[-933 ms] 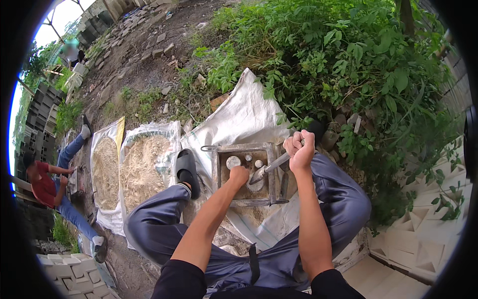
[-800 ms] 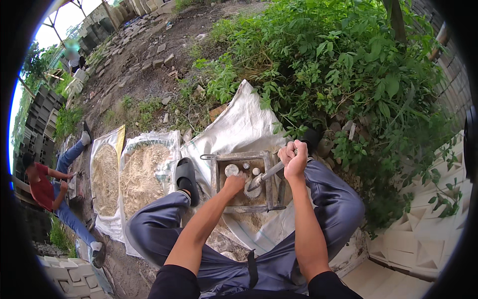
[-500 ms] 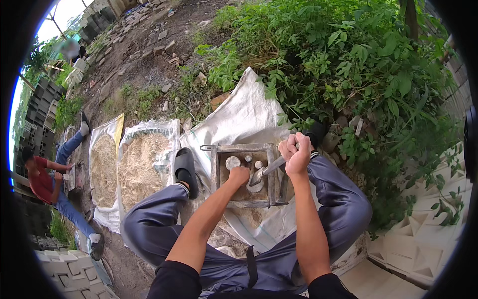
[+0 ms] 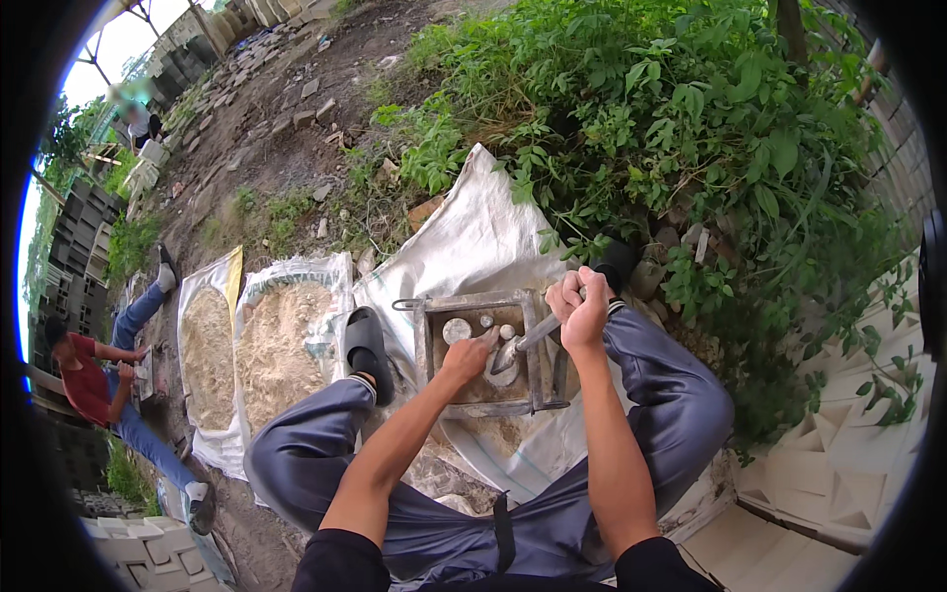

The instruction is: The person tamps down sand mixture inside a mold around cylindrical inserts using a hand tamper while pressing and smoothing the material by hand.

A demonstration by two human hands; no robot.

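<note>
Green lettering [image 4: 288, 273] on white sack [image 4: 341, 272]

A grimy rectangular frame [image 4: 483, 408] lies flat before me; pale round pieces [image 4: 457, 331] of differing size sit inside; the grey tool [image 4: 539, 333] I hold slants down among them.

Greenery [image 4: 651, 148]: dense leafy mass, 12 to 3 o'clock, overhanging stones.
Trunk [image 4: 792, 35]: upright, between 1 and 2 o'clock, in the greenery.
Co-worker [image 4: 87, 390]: near 9 o'clock, sitting, legs spread; red shirt, dark cap, blue jeans.
Second person [image 4: 140, 125]: 10 o'clock, far back, light top, details blurred.
Grey blocks [image 4: 77, 232]: stacked, 9 to 10 o'clock, behind co-worker.
White panels [image 4: 838, 424]: 4 o'clock, raised angular pattern.
Pale tiles [image 4: 158, 553]: 8 o'clock, piled by lower rim.
Orange brick [image 4: 425, 212]: 11 o'clock, near weeds.
Dirt ground [image 4: 252, 163]: 10 to 11 o'clock, loose rubble scattered.
</note>
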